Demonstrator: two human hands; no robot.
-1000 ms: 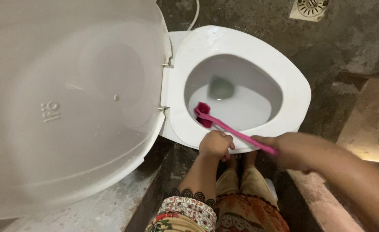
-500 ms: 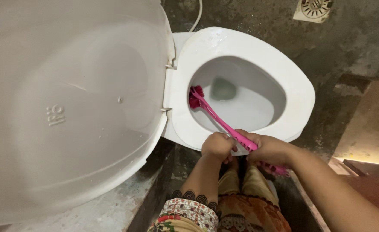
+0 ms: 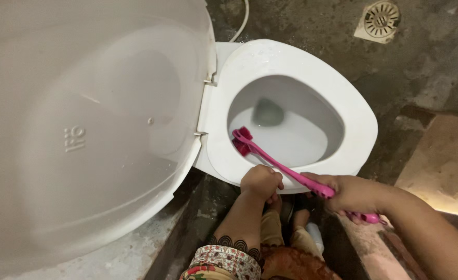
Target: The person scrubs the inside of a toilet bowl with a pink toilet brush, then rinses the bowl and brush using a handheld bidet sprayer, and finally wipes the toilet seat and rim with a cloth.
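Brush (image 3: 270, 158), pink, slants into the toilet bowl (image 3: 291, 137), its head against the wall at 8 o'clock. Right hand (image 3: 351, 194) is wrapped around the handle at 5 o'clock; left hand (image 3: 261, 181), curled into a fist, rests on the white seat (image 3: 358, 124) at 6. Lid (image 3: 89, 129) stands raised at 9. Rough wet concrete floor (image 3: 312, 26) surrounds it, with a drain (image 3: 380, 19) at 1 o'clock.

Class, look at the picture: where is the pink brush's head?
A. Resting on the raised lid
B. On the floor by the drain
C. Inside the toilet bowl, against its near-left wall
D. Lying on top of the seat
C: the brush, gripped by the right hand, has its bristles below the seat, inside the bowl.
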